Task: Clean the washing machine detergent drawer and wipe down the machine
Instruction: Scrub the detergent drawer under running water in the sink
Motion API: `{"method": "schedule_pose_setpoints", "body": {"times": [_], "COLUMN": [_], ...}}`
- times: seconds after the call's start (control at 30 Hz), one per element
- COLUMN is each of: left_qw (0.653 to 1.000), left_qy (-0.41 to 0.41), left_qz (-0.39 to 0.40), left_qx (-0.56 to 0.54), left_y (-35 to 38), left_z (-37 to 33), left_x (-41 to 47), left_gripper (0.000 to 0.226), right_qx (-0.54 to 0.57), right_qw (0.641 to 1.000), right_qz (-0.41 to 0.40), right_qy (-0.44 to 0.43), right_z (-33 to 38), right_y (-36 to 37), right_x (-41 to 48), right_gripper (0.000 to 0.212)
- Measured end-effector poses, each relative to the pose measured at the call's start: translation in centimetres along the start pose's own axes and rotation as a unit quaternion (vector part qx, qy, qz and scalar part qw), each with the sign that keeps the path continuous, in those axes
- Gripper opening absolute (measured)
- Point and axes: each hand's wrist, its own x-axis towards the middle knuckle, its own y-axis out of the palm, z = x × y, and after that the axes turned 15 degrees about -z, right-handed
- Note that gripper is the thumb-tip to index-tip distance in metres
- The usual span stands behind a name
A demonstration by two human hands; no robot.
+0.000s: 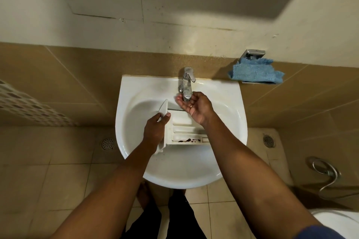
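The white detergent drawer (184, 128) lies in the white sink (229, 122), with dark grime in its near compartment. My left hand (155, 128) grips the drawer's front panel at its left end, thumb on top. My right hand (194, 105) is cupped palm up under the spout of the chrome tap (186, 83), with its fingers loosely spread and nothing in it. I cannot tell whether water is running.
A blue cloth (254, 72) hangs on a metal holder on the tiled wall, right of the sink. Floor drains (107, 143) sit on both sides of the basin. A chrome hose (326, 170) and a white toilet edge (338, 219) are at the lower right.
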Motion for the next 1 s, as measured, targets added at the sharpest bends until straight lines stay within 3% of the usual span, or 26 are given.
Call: {"method": "schedule_pose_setpoints", "body": {"times": [0.1,0.17,0.27,0.4,0.43,0.47,0.57,0.6,0.63,0.77,0.87,1.0], "left_qw": [1.0,0.999,0.999,1.0,1.0,1.0,1.0,1.0,1.0,1.0,1.0,1.0], "left_qy": [-0.017,-0.024,-0.024,-0.013,-0.008,-0.007,-0.007,-0.008,-0.01,-0.009,-0.013,-0.007], "left_qz": [0.001,0.004,0.009,0.008,0.009,0.007,0.001,0.002,0.002,0.007,0.013,0.01], "left_qx": [-0.016,-0.024,-0.032,-0.025,-0.025,-0.024,-0.023,-0.022,-0.022,-0.017,-0.01,-0.011], "left_y": [-0.1,-0.1,-0.1,-0.1,-0.1,-0.2,-0.2,-0.3,-0.3,-0.5,-0.3,-0.2], "left_z": [-0.2,-0.3,-0.4,-0.6,-0.6,-0.7,-0.9,-0.9,-0.8,-0.7,-0.7,-0.4], "left_x": [-0.2,-0.2,-0.2,-0.5,-0.6,-0.6,-0.6,-0.6,-0.6,-0.5,-0.3,-0.1], "left_gripper": [0.047,0.051,0.039,0.034,0.036,0.038,0.036,0.035,0.034,0.035,0.035,0.033], "right_qx": [0.032,-0.011,-0.228,-0.354,-0.401,-0.466,-0.633,-0.663,-0.681,-0.704,-0.707,-0.675], "right_qw": [0.999,0.999,0.97,0.911,0.878,0.823,0.585,0.525,0.491,0.441,0.428,0.426], "right_qz": [0.03,0.025,-0.028,-0.02,-0.004,0.023,0.147,0.171,0.181,0.154,0.132,0.17], "right_qy": [0.031,0.026,-0.084,-0.213,-0.262,-0.324,-0.485,-0.506,-0.513,-0.535,-0.547,-0.577], "right_z": [-0.1,-0.2,-1.8,-5.9,-6.6,-7.2,-9.1,-9.6,-9.9,-9.5,-9.6,-10.4], "right_y": [0.6,0.8,-0.5,-3.6,-4.4,-5.1,-7.9,-8.8,-9.5,-8.0,-7.1,-10.4], "right_x": [0.7,0.7,-0.5,-3.8,-4.6,-5.4,-7.8,-8.3,-8.6,-7.7,-6.8,-8.4], "right_gripper": [0.048,0.045,0.049,0.034,0.032,0.031,0.035,0.038,0.041,0.043,0.042,0.039]}}
